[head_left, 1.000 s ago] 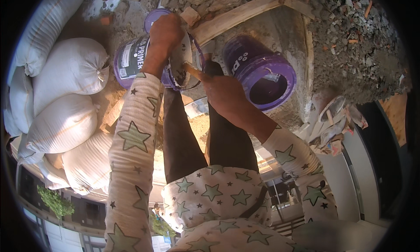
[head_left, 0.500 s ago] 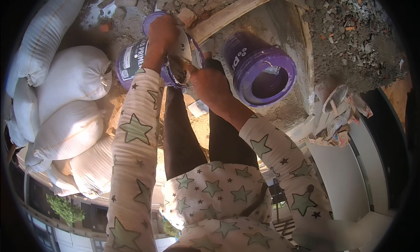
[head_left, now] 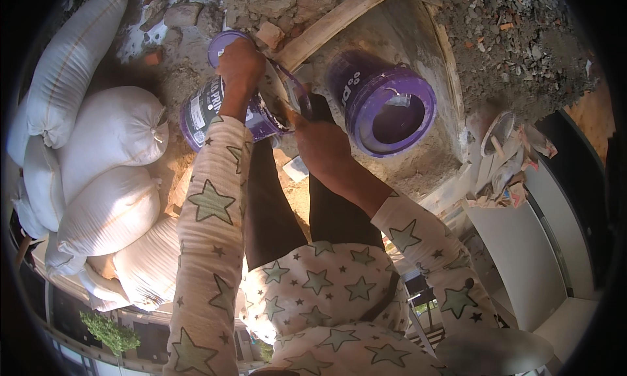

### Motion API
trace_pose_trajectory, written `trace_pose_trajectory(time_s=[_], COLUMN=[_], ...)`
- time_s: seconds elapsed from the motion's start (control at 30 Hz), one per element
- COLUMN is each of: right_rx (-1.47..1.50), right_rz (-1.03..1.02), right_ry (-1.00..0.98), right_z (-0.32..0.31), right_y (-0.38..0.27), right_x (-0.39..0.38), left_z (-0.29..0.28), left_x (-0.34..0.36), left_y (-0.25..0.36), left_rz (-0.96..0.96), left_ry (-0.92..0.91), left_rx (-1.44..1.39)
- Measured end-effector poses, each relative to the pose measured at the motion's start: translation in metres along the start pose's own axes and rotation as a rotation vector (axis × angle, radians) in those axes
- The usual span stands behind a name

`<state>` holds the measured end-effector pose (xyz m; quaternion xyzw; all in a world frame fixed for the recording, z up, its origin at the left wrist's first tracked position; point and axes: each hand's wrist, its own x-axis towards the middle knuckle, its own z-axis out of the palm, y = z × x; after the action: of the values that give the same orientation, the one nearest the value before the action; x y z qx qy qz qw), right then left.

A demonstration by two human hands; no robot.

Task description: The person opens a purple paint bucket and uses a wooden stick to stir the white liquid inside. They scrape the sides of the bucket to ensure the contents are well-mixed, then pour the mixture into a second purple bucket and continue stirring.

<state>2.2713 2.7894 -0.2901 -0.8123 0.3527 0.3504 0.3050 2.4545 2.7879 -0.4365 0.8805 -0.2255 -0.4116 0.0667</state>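
Observation:
A purple paint bucket [head_left: 210, 115] with a dark label lies tilted between the sacks and my legs, its mouth turned toward my right hand. My left hand [head_left: 241, 64] is closed on a purple round lid-like piece [head_left: 226, 44] at the bucket's far side. Whether that piece is joined to the curved purple rim [head_left: 295, 82] beside it, I cannot tell. My right hand [head_left: 320, 141] is closed at the near edge of the mouth; its fingertips are partly hidden, and what they hold is unclear. Whitish residue coats the mouth.
Another purple bucket [head_left: 392, 111], with a wide hole in its top, stands tilted to the right. White filled sacks [head_left: 111, 125] pile up at left. A wooden plank [head_left: 336, 23] crosses behind. Rubble [head_left: 522, 56] lies far right, above torn paper bags [head_left: 506, 160].
The whole view has shifted slightly. The bucket has turned a little, and the curved rim stands farther from its mouth. Both hands stay at the bucket.

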Motion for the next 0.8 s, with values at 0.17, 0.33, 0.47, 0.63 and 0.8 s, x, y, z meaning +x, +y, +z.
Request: trace_pose_trajectory(time_s=[0.17,0.33,0.47,0.63,0.8], right_rx=[-0.036,-0.066,-0.042,0.001,-0.081], right_rz=[-0.015,-0.031,0.041,0.011,-0.004], right_ry=[0.044,0.044,-0.005,0.076,0.060], right_z=[0.003,0.005,0.005,0.020,0.024], right_y=[-0.005,-0.007,-0.008,-0.003,-0.003], right_x=[0.004,0.009,0.008,0.010,0.031], left_z=[-0.002,0.001,0.003,0.000,0.006], left_x=[-0.013,-0.013,-0.010,-0.025,-0.018], left_y=[0.010,0.010,0.010,0.009,0.007], left_rz=[-0.004,-0.010,-0.001,0.104,0.129], left_ry=[0.013,0.081,0.070,0.130,0.163], left_rx=[0.042,0.124,0.151,0.085,0.045])
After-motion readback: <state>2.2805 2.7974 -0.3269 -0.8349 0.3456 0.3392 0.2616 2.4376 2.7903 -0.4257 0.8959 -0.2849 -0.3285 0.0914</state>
